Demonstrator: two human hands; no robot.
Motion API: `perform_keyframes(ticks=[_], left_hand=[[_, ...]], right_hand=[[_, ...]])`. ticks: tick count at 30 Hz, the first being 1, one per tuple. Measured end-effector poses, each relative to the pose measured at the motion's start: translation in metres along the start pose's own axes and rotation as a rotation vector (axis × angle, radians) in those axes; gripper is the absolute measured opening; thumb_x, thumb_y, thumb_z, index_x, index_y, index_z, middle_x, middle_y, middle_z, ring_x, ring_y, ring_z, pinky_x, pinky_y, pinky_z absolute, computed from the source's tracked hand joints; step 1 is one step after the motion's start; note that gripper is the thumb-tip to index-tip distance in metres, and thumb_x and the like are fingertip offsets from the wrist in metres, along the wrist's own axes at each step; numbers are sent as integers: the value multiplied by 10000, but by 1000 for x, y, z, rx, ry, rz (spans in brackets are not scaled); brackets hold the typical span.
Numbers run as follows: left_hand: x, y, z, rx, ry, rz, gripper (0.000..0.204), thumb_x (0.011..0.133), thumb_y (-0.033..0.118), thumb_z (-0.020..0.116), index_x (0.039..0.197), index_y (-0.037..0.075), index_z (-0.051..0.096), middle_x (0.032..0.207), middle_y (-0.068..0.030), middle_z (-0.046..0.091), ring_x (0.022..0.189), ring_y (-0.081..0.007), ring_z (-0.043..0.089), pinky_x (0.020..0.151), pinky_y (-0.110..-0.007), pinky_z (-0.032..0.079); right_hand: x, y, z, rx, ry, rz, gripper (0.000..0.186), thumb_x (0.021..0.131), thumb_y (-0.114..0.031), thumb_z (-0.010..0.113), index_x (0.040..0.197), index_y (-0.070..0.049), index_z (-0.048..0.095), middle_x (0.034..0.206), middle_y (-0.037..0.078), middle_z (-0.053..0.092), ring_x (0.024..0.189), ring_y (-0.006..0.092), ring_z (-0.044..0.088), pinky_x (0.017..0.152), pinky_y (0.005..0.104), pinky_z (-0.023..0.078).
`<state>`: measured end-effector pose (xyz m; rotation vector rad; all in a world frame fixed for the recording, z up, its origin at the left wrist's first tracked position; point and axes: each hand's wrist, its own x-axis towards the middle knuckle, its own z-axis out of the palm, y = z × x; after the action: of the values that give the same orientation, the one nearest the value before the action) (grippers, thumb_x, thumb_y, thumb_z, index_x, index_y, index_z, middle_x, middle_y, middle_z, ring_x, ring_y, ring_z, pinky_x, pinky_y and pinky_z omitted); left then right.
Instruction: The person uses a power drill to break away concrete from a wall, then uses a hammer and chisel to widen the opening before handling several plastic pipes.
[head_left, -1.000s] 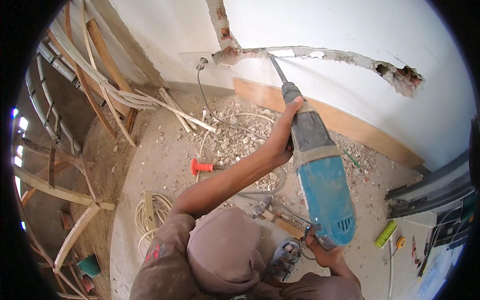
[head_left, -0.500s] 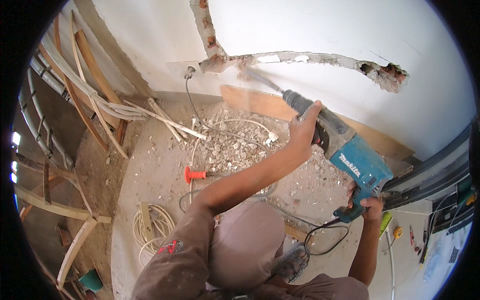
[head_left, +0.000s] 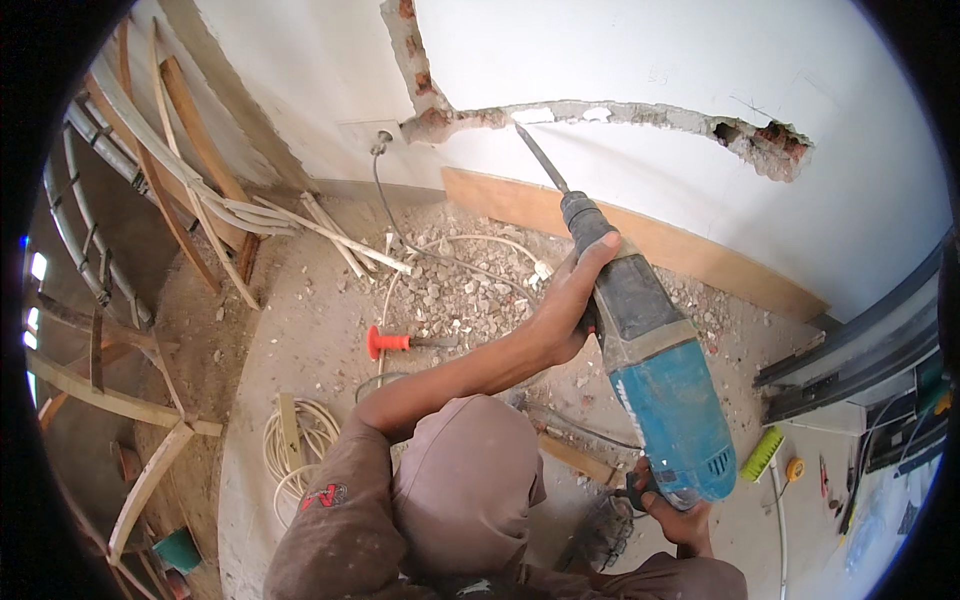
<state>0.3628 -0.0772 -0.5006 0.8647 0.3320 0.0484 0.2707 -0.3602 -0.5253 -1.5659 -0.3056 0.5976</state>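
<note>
- The left hand (head_left: 580,290) is grasping the front of a blue-and-black rotary hammer (head_left: 675,415), its finger ends being partly hidden; the right hand (head_left: 675,515) is gripping the rear handle.
- The rotary hammer is slanting up toward the white wall (head_left: 700,60); its chisel bit (head_left: 543,158) is pointing into the rough groove (head_left: 660,115), the tip lying at the lower edge.
- A wooden board (head_left: 640,238) is leaning along the wall's foot, standing below the groove; rubble (head_left: 465,300) is covering the floor before it.
- A grey cord (head_left: 388,215) is running from the wall socket (head_left: 357,131) across the rubble; an orange-handled chisel (head_left: 390,342) is lying just beside the left forearm (head_left: 460,380).
- A pale cable coil (head_left: 300,450) is resting at left; timber strips (head_left: 205,130) are leaning beyond it; a green brush (head_left: 763,453) and a yellow tape measure (head_left: 795,469) are lying at right.
</note>
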Motion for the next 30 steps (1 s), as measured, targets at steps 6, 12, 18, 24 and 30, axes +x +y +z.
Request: perform_keyframes(ticks=[6,12,18,24,30], left_hand=[[2,17,9,89,-24,2,676,775,687,553,1113,102,533,989,-50,574,925,-156,569,721,-282,458],[18,35,35,-97,-48,31,621,778,653,577,1033,86,564,879,-52,546,787,-169,550,641,-284,466],[22,58,43,-146,-79,37,548,781,632,583,945,110,549,806,-3,519,546,-83,425,433,-210,341],[18,49,29,-195,-201,111,643,785,637,560,1103,80,525,1002,-82,563,880,-180,596,751,-332,527],[13,44,30,-125,-202,167,725,790,670,517,1193,68,489,1073,-133,551,1045,-249,570,919,-408,477]], right_hand=[[12,-11,-16,-306,-95,-261,445,753,-10,688,1167,-6,527,1041,116,622,882,183,607,766,322,503],[37,-56,-23,-121,-50,-328,458,784,-15,669,1190,-5,460,1003,130,606,892,181,605,763,321,501],[41,-133,-24,-120,-133,-209,503,799,13,644,1225,11,377,989,154,592,861,188,615,784,316,507],[40,-120,-14,-277,-221,-348,586,824,-18,633,1301,27,295,1087,193,595,892,194,620,780,297,515],[32,-107,-19,-370,-257,-211,347,812,2,627,1136,55,515,998,142,630,849,185,612,746,296,500]])
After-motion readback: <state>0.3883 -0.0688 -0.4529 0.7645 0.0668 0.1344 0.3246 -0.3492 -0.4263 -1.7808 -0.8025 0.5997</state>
